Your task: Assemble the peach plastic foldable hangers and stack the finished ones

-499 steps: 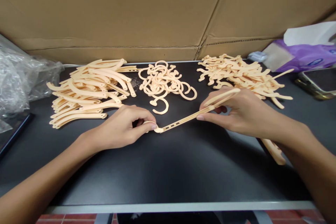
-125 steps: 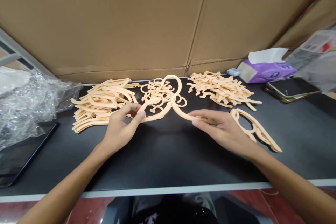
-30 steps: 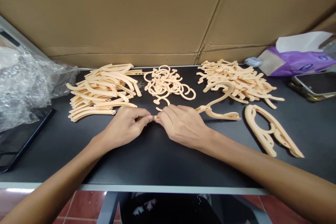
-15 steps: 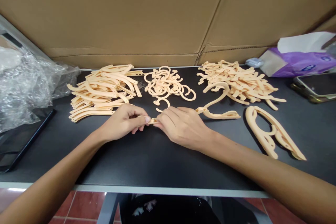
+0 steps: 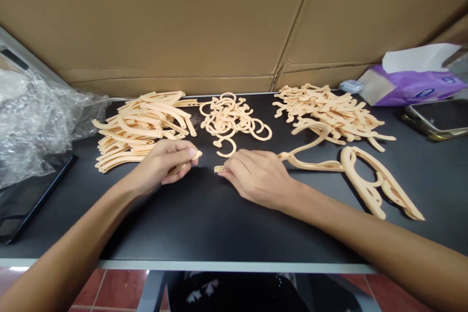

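Left hand (image 5: 166,163): you pinch a slim pale-peach plastic piece (image 5: 198,154) between thumb and finger, with its rounded tip jutting out; your hand hides most of it, and a slipping pinch could flick it away.
Right hand (image 5: 258,175): you clasp one limb of a pale-peach plastic hanger frame (image 5: 318,166), its end standing out past your thumb; squeezing hard or twisting could strain the covered stretch unseen.
Gap between the hands: the piece and the frame's end stand apart; bringing them together skewed could jam or chip an edge.
Far limb: it reaches right, to the folded pale-peach plastic hanger (image 5: 361,187); whether they touch you cannot tell, but a rightward push could shove that hanger across the smooth black tabletop (image 5: 204,234).
Curved hook (image 5: 324,132): it shows against the front of a heap of wavy pale-peach plastic parts (image 5: 336,112); a careless lift could snag and scatter them.
Loose C-shaped peach hooks (image 5: 228,117): the nearest lies just beyond your right fingers, so a forward sweep could knock it.
Long curved peach bars (image 5: 142,124): heaped behind your left hand, they could slide if your knuckles bump the front ones.
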`<action>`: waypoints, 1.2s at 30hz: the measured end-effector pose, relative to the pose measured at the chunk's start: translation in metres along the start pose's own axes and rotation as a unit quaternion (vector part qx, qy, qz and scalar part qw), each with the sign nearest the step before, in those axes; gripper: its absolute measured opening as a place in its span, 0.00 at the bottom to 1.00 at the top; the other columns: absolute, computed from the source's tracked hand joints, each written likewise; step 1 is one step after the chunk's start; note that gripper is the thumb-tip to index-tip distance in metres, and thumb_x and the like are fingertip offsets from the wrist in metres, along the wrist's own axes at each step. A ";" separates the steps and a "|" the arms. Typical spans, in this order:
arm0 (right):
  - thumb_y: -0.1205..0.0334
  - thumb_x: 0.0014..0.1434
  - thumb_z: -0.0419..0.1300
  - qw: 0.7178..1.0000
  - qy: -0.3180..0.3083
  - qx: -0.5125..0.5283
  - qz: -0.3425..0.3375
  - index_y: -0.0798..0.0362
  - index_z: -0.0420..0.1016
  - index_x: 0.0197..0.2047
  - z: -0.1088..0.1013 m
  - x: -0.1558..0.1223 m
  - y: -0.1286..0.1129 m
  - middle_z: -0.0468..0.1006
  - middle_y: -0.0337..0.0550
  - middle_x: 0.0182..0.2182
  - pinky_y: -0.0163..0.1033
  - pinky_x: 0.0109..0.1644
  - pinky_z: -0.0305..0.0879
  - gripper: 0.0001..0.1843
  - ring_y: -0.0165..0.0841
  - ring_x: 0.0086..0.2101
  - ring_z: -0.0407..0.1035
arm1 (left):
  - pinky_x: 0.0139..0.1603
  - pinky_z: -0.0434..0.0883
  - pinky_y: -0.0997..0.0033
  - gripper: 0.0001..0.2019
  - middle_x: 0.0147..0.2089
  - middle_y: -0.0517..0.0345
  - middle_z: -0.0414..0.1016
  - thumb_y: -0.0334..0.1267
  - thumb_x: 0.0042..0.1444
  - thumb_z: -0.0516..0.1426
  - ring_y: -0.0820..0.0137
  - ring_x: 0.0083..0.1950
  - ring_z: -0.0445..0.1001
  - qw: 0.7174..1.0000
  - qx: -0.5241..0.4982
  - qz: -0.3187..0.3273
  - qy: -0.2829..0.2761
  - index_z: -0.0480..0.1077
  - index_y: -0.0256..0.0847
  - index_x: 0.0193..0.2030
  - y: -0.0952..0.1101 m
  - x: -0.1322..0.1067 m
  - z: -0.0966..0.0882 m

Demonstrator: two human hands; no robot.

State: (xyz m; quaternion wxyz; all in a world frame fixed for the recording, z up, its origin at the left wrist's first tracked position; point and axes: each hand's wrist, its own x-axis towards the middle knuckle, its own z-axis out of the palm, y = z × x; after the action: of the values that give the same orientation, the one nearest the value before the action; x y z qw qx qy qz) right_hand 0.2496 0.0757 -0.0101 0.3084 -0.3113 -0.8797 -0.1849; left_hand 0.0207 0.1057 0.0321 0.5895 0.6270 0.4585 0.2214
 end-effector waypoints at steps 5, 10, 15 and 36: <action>0.63 0.70 0.56 1.000 0.001 0.008 0.002 0.55 0.70 0.30 -0.001 -0.001 0.001 0.75 0.39 0.24 0.38 0.31 0.53 0.15 0.30 0.27 0.66 | 0.16 0.50 0.81 0.10 0.32 0.62 0.71 0.42 0.60 0.60 0.84 0.16 0.57 0.998 -0.058 0.010 -0.037 0.65 0.41 0.44 -0.001 -0.001 0.002; 0.61 0.71 0.54 1.000 -0.002 0.013 0.016 0.55 0.70 0.28 -0.001 0.000 0.002 0.74 0.39 0.23 0.38 0.30 0.52 0.17 0.29 0.26 0.65 | 0.18 0.55 0.82 0.15 0.36 0.65 0.67 0.37 0.55 0.64 0.86 0.19 0.57 0.998 -0.038 0.029 -0.031 0.62 0.42 0.42 -0.005 0.000 0.006; 0.61 0.70 0.55 1.000 -0.006 0.011 0.016 0.54 0.70 0.29 -0.002 0.000 0.001 0.74 0.39 0.24 0.39 0.30 0.53 0.16 0.30 0.26 0.66 | 0.14 0.54 0.83 0.13 0.29 0.68 0.66 0.36 0.55 0.64 0.85 0.16 0.57 0.998 0.027 0.045 0.027 0.63 0.40 0.38 -0.004 0.001 0.008; 0.69 0.68 0.53 0.998 -0.029 0.041 0.034 0.56 0.75 0.32 0.001 -0.003 0.001 0.77 0.42 0.26 0.39 0.33 0.57 0.13 0.32 0.30 0.68 | 0.39 0.69 0.73 0.09 0.37 0.57 0.82 0.39 0.65 0.58 0.71 0.36 0.76 0.920 0.312 0.227 0.065 0.81 0.41 0.40 -0.003 -0.003 0.014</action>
State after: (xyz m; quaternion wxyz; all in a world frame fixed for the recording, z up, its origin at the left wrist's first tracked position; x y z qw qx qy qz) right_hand 0.2516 0.0753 -0.0124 0.3014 -0.3338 -0.8837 -0.1293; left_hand 0.0301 0.0950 0.0273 0.2664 0.8507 0.3872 0.2355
